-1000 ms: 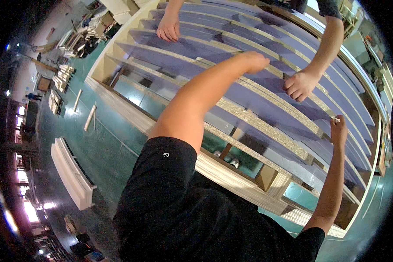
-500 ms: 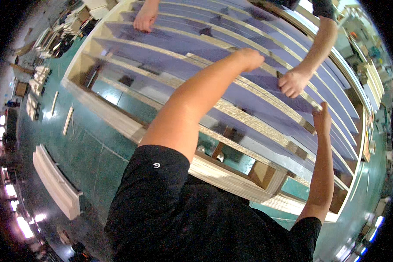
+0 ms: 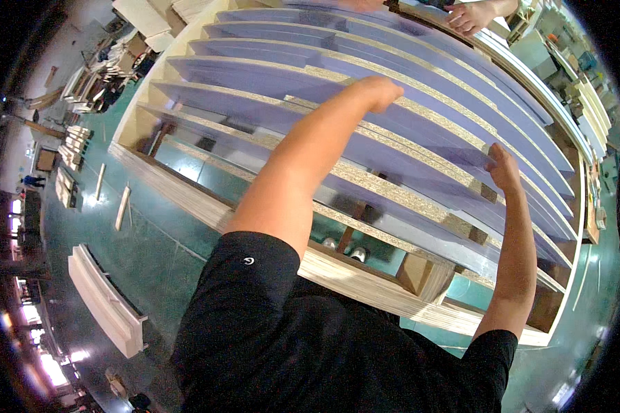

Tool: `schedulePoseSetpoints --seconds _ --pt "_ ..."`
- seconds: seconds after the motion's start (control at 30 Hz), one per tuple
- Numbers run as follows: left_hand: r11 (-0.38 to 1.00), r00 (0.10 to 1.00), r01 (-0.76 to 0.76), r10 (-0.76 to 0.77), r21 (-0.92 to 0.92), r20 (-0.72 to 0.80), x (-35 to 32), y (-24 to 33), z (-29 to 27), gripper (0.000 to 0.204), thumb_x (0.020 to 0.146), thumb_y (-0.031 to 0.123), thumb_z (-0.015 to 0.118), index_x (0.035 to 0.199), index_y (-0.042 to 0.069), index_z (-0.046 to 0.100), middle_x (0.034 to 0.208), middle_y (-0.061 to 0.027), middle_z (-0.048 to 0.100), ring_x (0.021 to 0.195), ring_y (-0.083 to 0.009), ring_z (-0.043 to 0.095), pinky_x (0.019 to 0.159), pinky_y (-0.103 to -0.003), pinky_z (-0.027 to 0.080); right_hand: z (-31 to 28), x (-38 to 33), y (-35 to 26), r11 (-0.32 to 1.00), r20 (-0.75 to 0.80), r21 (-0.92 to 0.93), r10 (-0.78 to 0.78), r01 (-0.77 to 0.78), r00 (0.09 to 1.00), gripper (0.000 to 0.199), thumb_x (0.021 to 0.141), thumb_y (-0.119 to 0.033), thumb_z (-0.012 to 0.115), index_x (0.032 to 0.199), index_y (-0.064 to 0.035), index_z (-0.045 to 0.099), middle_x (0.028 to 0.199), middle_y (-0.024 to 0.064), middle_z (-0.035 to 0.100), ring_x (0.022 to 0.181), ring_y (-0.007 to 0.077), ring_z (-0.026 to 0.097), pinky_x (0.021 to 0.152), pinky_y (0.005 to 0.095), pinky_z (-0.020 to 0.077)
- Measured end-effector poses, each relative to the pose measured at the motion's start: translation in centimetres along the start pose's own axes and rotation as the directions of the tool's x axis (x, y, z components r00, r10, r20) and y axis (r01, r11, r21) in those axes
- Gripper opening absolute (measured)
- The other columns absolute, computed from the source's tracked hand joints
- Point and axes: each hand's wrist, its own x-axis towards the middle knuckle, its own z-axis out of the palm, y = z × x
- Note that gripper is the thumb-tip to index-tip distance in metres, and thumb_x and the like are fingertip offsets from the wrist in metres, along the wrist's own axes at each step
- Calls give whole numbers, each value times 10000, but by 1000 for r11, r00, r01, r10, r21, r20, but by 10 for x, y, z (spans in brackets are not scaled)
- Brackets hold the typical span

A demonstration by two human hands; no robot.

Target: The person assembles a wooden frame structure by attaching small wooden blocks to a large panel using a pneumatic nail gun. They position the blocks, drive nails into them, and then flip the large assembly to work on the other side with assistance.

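Note:
A large wooden frame (image 3: 169, 182) lies before me, crossed by several long boards with purple faces and speckled chipboard edges. My left hand (image 3: 379, 93) is closed over the upper edge of one chipboard board (image 3: 441, 109) near the middle of the frame; its fingertips are hidden behind the board. Farther right, my right hand (image 3: 505, 168) is closed at the right part of the same row of boards, its thumb up and its fingers partly hidden. A co-worker's hand (image 3: 470, 17) hangs over the far side, and a blurred part of the other shows at the top edge.
Stacked pale curved boards (image 3: 107, 299) lie on the green floor at the left, with loose wooden strips (image 3: 122, 208) beyond them. Timber piles (image 3: 100, 79) stand at the far left. More planks (image 3: 592, 110) lie at the far right. My shoes (image 3: 357, 255) show through the frame.
The co-worker's hands have drawn back from the boards toward the far edge. My hands stay at the boards, and the view has shifted slightly.

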Motion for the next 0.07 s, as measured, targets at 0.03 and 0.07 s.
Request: schedulePoseSetpoints --seconds 0.03,0.07 --pt "1000 1000 -2 1 15 21 -2 1 -2 519 1023 460 496 1327 63 636 1277 -278 663 1146 -449 649 987 -572 488 4 4 5 1000 42 7 8 -8 999 506 877 -285 773 1282 -98 533 1195 173 695 1108 364 672 914 501 511" --pt "999 999 30 -31 32 23 -11 -7 -6 519 1023 460 496 1327 63 636 1277 -278 663 1146 -449 649 987 -572 488 10 14 5 1000 85 22 0 -2 996 595 889 -319 776 1372 -92 514 1261 174 691 1148 334 674 951 488 513"
